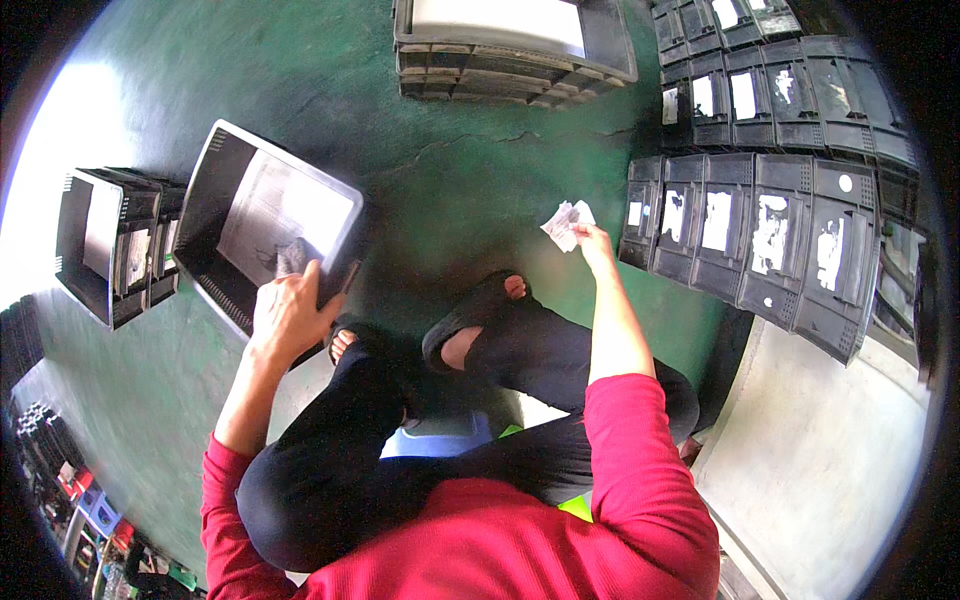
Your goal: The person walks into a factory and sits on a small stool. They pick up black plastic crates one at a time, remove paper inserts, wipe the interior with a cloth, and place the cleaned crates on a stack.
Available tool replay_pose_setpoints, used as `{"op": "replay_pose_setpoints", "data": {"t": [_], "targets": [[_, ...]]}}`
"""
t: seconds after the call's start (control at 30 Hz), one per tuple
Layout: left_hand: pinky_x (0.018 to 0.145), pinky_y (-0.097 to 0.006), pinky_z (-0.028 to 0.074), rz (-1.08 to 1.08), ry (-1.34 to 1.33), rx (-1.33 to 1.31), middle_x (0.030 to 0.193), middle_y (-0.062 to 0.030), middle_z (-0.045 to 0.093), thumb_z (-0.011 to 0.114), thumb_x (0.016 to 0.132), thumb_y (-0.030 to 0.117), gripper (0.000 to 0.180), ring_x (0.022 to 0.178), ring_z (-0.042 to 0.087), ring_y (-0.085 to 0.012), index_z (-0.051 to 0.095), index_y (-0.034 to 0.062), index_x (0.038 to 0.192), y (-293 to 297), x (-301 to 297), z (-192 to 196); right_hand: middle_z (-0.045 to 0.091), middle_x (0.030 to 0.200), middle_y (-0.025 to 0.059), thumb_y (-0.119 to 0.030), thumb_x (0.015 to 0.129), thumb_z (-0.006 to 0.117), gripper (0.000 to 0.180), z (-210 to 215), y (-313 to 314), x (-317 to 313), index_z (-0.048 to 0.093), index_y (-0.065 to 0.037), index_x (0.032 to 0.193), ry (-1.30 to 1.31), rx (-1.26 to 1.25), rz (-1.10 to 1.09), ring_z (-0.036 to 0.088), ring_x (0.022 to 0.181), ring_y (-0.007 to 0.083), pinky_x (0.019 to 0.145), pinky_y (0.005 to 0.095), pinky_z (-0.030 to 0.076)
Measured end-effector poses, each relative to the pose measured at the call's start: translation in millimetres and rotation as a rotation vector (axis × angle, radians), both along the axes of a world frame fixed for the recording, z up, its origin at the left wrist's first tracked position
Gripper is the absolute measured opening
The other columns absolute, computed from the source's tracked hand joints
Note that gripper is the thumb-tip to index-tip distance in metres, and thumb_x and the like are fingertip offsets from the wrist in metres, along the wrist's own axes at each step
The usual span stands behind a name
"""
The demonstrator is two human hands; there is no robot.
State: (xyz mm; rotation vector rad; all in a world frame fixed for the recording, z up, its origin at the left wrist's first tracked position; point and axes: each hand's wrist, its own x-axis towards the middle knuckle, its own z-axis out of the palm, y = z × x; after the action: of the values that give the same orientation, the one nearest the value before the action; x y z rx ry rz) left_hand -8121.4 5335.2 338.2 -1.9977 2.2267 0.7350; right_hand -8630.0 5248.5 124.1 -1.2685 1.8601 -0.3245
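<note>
The left hand grips the near rim of a tilted grey tray, fingers curled over its edge. The right hand, further right, pinches a crumpled white scrap beside rows of black trays. Whether the scrap is paper or cloth is unclear; another stack is cut off at the far edge.

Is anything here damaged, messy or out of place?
The white labels on the black trays at right look torn and patchy, partly peeled. A crack runs across the green floor. The left hand holds one tray tipped up on edge; the right hand pinches crumpled white paper scraps.
</note>
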Motion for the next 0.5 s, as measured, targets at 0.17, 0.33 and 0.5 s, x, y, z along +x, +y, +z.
{"op": "replay_pose_setpoints", "data": {"t": [0.17, 0.33, 0.5], "targets": [[0.062, -0.044, 0.050, -0.110, -0.012, 0.074, 0.069, -0.0179, 0.061, 0.064, 0.079, 0.035, 0.039, 0.068, 0.063, -0.0347, 0.049, 0.0011, 0.092, 13, -15, -40, 0.065, 0.103, 0.0043, -0.008, 0.080, 0.058, 0.033, 16, 1, -5, 0.063, -0.006, 0.113, -0.215, 0.158, -0.312, 0.061, 0.093, 0.0168, 0.088, 0.0335, 0.045], [0.063, -0.045, 0.049, -0.208, 0.002, 0.191, 0.070, -0.0141, 0.060, 0.056, 0.085, 0.022, 0.023, 0.070, 0.063, -0.0311, 0.049, 0.0021, 0.094, 36, -39, -66, 0.065, 0.103, 0.0066, -0.012, 0.083, 0.058, 0.031, 10, 10, 5, 0.063, -0.009, 0.113, 0.136, -0.018, -0.101, 0.063, 0.091, 0.0207, 0.082, 0.0366, 0.048], [0.070, -0.043, 0.047, -0.434, -0.069, 0.053, 0.074, -0.0129, 0.060, 0.062, 0.080, 0.032, 0.033, 0.077, 0.060, -0.0295, 0.052, 0.0053, 0.096, 54, -45, -114, 0.064, 0.103, 0.0111, -0.019, 0.086, 0.057, 0.024, -14, 22, 26, 0.066, -0.011, 0.107, 0.566, -0.343, 0.127, 0.063, 0.091, 0.0311, 0.078, 0.0395, 0.050]]}}
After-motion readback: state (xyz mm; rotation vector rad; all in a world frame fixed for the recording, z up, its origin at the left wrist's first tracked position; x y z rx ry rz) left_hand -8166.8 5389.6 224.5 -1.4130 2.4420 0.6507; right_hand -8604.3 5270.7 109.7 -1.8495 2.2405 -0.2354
